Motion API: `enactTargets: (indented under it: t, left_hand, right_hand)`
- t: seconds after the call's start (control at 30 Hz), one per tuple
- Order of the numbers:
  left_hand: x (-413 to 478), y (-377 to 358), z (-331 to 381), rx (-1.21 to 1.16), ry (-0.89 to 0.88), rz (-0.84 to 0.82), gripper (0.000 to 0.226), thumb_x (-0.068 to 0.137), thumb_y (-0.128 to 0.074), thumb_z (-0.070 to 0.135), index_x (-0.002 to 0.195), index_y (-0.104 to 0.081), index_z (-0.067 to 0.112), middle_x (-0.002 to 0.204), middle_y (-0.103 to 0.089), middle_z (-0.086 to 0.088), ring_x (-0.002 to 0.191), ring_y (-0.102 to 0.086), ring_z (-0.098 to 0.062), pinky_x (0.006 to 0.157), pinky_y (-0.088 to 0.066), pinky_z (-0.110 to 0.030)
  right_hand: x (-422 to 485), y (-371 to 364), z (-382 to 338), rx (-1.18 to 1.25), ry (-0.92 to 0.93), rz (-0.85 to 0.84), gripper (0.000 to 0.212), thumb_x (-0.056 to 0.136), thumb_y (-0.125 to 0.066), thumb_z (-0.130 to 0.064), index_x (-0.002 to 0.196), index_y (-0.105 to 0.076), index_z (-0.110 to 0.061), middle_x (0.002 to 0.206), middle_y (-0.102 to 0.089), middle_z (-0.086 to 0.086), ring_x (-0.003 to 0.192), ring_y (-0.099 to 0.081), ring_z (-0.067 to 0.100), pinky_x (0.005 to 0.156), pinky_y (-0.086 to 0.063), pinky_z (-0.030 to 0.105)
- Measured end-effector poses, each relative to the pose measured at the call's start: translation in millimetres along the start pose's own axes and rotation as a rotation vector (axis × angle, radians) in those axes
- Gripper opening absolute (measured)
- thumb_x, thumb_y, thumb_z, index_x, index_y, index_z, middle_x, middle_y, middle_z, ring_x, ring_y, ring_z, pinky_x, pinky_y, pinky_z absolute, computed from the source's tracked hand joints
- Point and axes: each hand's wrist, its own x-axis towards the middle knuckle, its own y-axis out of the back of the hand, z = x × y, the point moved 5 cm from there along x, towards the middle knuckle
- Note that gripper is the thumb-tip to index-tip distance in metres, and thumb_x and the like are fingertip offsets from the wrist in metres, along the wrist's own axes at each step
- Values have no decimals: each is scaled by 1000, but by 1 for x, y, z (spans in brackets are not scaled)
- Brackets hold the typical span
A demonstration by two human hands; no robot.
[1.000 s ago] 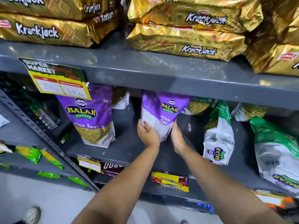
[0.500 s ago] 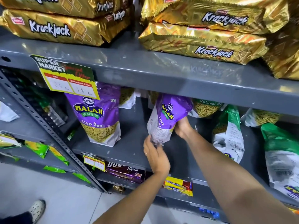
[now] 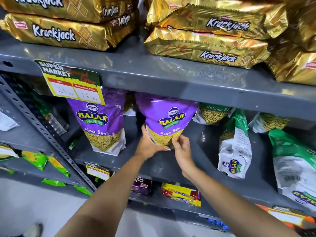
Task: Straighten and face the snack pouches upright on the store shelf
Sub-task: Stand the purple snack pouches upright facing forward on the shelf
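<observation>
Head view shows a grey metal shelf (image 3: 171,165) with two purple pouches standing toward its left end. The left hand (image 3: 148,144) cups the lower left corner of the second purple pouch (image 3: 168,120), fingers wrapped behind it and thumb along the bottom. The right hand (image 3: 182,147) pinches the lower right corner, fingers half curled on the bag's front. Both hands grip the same pouch, which stands near the front edge of the shelf with its label facing out, tilted a little to the right. Just to its left, apart from it, the first purple pouch (image 3: 100,124) stands upright and faces forward.

The pouch looks light and soft: thin glossy film around loose, crunchy noodles, with air inside. The film is probably slippery, and a hard squeeze could crush the contents, so a gentle hold low at the two bottom corners seems best; the folded base there is the stiffest part and lets the bag sit flat. Pressing the base down and squaring it to the shelf edge should stand it straight.

Toward the right end, a green and white pouch (image 3: 236,147) is turned sideways, and another green pouch (image 3: 294,161) leans with its back showing. These appear to need facing. More pouches lie behind, along the back edge.
</observation>
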Motion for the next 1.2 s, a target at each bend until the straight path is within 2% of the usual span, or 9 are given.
enactTargets:
  t: [0.07, 0.13, 0.23, 0.3, 0.57, 0.9, 0.97, 1.07, 1.2]
  left_hand:
    - [9, 3, -3, 0, -13, -60, 122, 30, -98, 32, 131, -30, 30, 129, -59, 8, 121, -57, -12, 104, -46, -45]
    - [14, 5, -3, 8, -15, -119, 123, 32, -98, 32, 135, -32, 31, 132, -59, 7, 123, -56, -12, 105, -45, -45]
    - [18, 6, -3, 4, 0, -209, 125, 33, -99, 29, 139, -33, 27, 132, -61, 5, 122, -58, -15, 105, -46, -47]
    - [19, 8, -3, 26, 5, -241, 123, 32, -99, 29, 138, -35, 25, 130, -63, 4, 121, -59, -16, 104, -47, -46]
    - [6, 17, 0, 86, 66, -339, 96, 49, -90, -4, 131, -44, 14, 110, -65, 11, 97, -62, 1, 78, -49, -6]
    - [-8, 23, -2, 89, 76, -352, 110, 47, -93, 5, 139, -32, 17, 126, -61, 1, 110, -59, -10, 91, -49, -16]
    - [-14, 25, -3, 44, 47, -272, 126, 46, -93, 4, 144, -17, 20, 138, -51, 0, 119, -52, -12, 90, -44, -7]
    - [-40, 28, -15, -37, 17, 23, 137, 40, -96, 21, 148, -11, 21, 154, -33, -1, 140, -36, -17, 114, -33, -33]
    - [-147, -12, 5, -84, -59, 410, 73, 69, -72, -6, 118, -47, 41, 124, -56, -4, 112, -57, -22, 90, -51, -32]
  right_hand:
    - [2, 10, -22, -92, 80, 34, 41, 85, -55, -55, 102, -61, -18, 112, -65, 5, 101, -59, 13, 88, -47, 29]
    - [13, 23, -57, -56, 176, 111, 57, 78, -57, -66, 115, -58, -23, 123, -64, 2, 118, -56, 15, 104, -43, 38]
    - [26, 38, -113, 183, 259, 88, 32, 89, -63, -33, 115, -58, -16, 107, -67, -4, 93, -63, -6, 85, -46, 14]
    - [23, 39, -141, 191, 320, 56, 14, 89, -63, -14, 102, -65, -15, 89, -69, -7, 72, -62, -8, 70, -48, 13]
    - [3, 41, -135, 226, 379, 24, 16, 86, -63, 1, 77, -68, -12, 64, -72, -15, 62, -59, -1, 63, -50, 15]
    - [-24, 35, -144, 256, 343, -6, 8, 88, -61, -1, 92, -65, -7, 74, -73, -10, 66, -64, -2, 67, -51, 14]
    - [-29, 40, -147, 219, 333, 0, 12, 87, -65, -8, 98, -63, -11, 86, -70, -6, 74, -65, -3, 70, -48, 12]
    - [-31, 80, -147, 205, 362, 136, 14, 89, -64, -16, 101, -61, -22, 95, -68, -9, 86, -64, -4, 78, -46, 9]
    - [-15, 175, -118, 42, 373, 461, 12, 88, -57, -20, 99, -62, -19, 101, -67, 3, 94, -61, 12, 90, -48, 29]
